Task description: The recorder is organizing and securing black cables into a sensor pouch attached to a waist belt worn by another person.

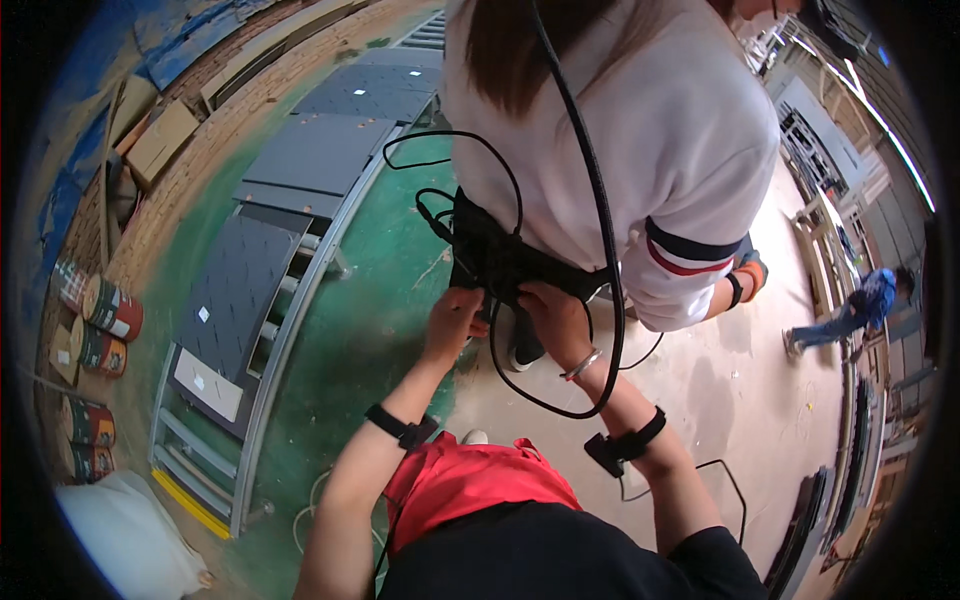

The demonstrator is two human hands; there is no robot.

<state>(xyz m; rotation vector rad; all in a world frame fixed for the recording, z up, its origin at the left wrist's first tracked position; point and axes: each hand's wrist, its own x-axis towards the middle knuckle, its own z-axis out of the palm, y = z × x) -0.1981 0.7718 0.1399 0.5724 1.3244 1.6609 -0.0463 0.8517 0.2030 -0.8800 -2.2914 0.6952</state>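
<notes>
Right in front of me a person in a white sweatshirt (620,150) stands turned away, with a black waist pack (487,245) strapped round the lower back. My left hand (455,325) is closed at the pack's lower left edge, fingertips pinched together; what lies in them is too dark to make out. My right hand (560,322) has its fingers curled round the lower edge of the pack. A thick black cable (597,190) runs down past the person's back and loops below my right hand. A thinner cable loop (515,175) sticks out above the pack.
To the left, a roller conveyor (275,375) carries dark grey panels (240,290). Several paint cans (112,308) and a white sack (130,535) stand beyond it. Another person in blue (860,305) is at the far right, near wooden racks (825,255). A loose cable (735,480) hangs beside my right forearm.
</notes>
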